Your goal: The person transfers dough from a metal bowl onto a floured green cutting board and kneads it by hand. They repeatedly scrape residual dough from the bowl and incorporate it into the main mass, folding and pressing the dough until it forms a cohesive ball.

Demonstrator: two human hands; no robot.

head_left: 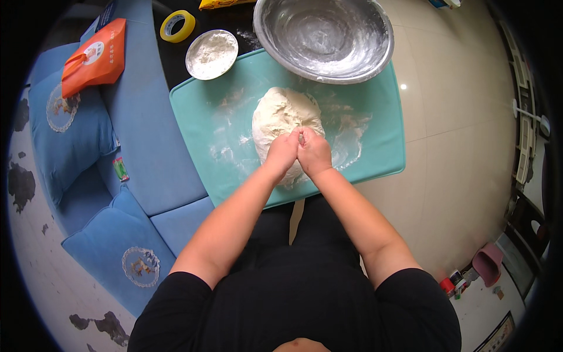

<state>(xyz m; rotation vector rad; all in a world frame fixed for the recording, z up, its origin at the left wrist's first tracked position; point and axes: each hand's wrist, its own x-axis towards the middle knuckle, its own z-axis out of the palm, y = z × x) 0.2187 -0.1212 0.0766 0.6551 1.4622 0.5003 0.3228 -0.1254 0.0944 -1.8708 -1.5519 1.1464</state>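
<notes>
A large lump of pale dough [281, 108] lies on a teal mat [384, 135] dusted with white flour. Both hands press into the near part of the dough, side by side with knuckles almost touching. My left hand [282, 152] is closed, its fingers curled down against the dough. My right hand [315, 154] is likewise closed, thumb side toward the left hand, gripping the dough. The fingertips of both hands are hidden. Some dough shows below the wrists, near the mat's front edge.
Beyond the dough, a wide metal bowl [328, 76] with floury insides overlaps the mat's far edge. Left of it stands a small bowl [190, 69] of white flour, beside a yellow tape roll [187, 29]. A blue sofa [143, 123] with cushions and an orange bag [102, 67] flanks the left.
</notes>
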